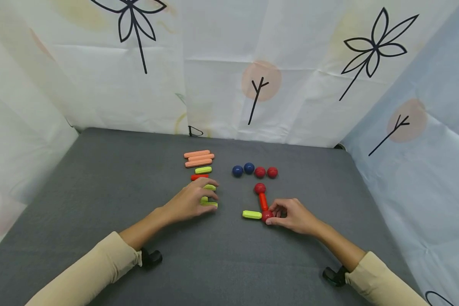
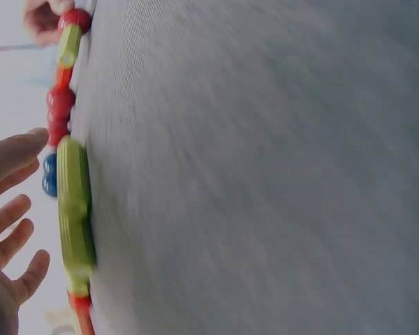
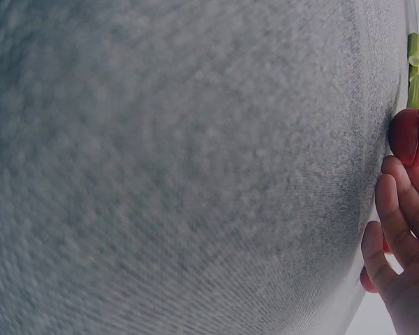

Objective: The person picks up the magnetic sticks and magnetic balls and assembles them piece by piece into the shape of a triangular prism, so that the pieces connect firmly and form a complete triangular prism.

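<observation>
My right hand (image 1: pixel 294 216) pinches a red ball (image 1: pixel 267 216) between thumb and fingers at the near end of a small toy assembly. From that ball a red rod (image 1: pixel 263 202) runs away to a second red ball (image 1: pixel 259 188), and a yellow-green rod (image 1: pixel 251 214) sticks out to the left. The right wrist view shows the gripped ball (image 3: pixel 405 137) with fingers against it. Over a column of loose rods is my left hand (image 1: pixel 191 200), fingers spread and nothing held. Several yellow-green rods (image 1: pixel 210 204) lie under its fingertips, partly hidden. In the left wrist view its fingers are apart from the green rods (image 2: pixel 74 178).
Behind the left hand lie a red rod (image 1: pixel 199 177), a green rod (image 1: pixel 203 170) and three orange rods (image 1: pixel 198 162). Two blue balls (image 1: pixel 237 171) and two red balls (image 1: pixel 272 172) form a row beyond the assembly. Patterned cloth (image 1: pixel 222 85) encloses the grey table (image 1: pixel 229 272).
</observation>
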The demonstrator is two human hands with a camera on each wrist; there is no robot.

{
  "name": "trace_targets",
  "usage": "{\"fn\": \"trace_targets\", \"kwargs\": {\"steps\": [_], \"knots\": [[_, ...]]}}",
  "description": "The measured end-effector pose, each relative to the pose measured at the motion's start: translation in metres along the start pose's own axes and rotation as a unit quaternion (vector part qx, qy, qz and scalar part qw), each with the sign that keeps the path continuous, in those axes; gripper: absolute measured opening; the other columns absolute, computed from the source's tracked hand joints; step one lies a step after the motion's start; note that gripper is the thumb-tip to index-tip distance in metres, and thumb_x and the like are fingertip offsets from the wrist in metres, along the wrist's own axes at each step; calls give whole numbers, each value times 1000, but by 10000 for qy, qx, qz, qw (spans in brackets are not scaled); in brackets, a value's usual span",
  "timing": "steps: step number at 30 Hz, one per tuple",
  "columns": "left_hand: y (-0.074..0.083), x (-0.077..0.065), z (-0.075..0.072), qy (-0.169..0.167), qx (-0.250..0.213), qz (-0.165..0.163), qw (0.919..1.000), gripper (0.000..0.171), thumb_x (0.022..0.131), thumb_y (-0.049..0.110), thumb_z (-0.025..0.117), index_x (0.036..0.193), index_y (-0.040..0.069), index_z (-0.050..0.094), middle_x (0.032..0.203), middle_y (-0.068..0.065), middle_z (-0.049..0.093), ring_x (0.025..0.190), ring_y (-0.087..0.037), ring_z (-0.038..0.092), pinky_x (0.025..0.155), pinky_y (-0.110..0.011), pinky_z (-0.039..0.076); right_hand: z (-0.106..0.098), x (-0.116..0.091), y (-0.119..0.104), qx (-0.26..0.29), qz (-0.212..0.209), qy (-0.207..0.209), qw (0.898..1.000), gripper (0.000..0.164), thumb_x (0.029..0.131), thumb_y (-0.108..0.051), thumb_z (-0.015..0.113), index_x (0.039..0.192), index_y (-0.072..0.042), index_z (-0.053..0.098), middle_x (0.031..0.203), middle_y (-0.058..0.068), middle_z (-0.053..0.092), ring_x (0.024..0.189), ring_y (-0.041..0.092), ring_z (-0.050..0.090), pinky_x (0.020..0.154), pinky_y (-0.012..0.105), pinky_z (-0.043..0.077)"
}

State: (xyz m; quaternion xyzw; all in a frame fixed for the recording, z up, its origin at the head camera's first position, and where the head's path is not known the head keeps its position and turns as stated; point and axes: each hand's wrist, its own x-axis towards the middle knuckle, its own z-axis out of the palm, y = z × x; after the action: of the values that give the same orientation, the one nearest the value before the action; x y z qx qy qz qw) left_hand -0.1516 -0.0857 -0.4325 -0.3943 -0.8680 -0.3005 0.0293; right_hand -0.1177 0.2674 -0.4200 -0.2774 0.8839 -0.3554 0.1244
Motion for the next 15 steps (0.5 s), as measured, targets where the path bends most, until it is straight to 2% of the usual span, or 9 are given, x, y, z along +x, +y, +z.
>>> {"fn": "trace_targets", "kwargs": {"steps": [4,8,15], "knots": [[-11,-15,-8,145,97,-58,9998,16,78,24,87,87,17,77,124,-8,61,115,-26,56,94,-48,47,0,-1,1,0,-30,0,10000,21,86,-28,80,97,-14,68,82,-9,64,72,7,59,66,25,51],[-18,-24,-11,27,380,50,9993,20,76,25,88,90,17,77,122,-9,61,115,-27,55,92,-49,48,1,-1,2,2,1,-23,10000,21,86,-30,80,96,-15,68,82,-10,64,72,7,58,66,25,51],[-19,-23,-8,47,635,138,9979,21,76,23,89,91,17,76,124,-8,61,117,-26,54,91,-50,48,0,2,2,47,33,-46,10000,22,86,-30,80,97,-14,69,83,-9,65,73,8,59,67,25,52]]}}
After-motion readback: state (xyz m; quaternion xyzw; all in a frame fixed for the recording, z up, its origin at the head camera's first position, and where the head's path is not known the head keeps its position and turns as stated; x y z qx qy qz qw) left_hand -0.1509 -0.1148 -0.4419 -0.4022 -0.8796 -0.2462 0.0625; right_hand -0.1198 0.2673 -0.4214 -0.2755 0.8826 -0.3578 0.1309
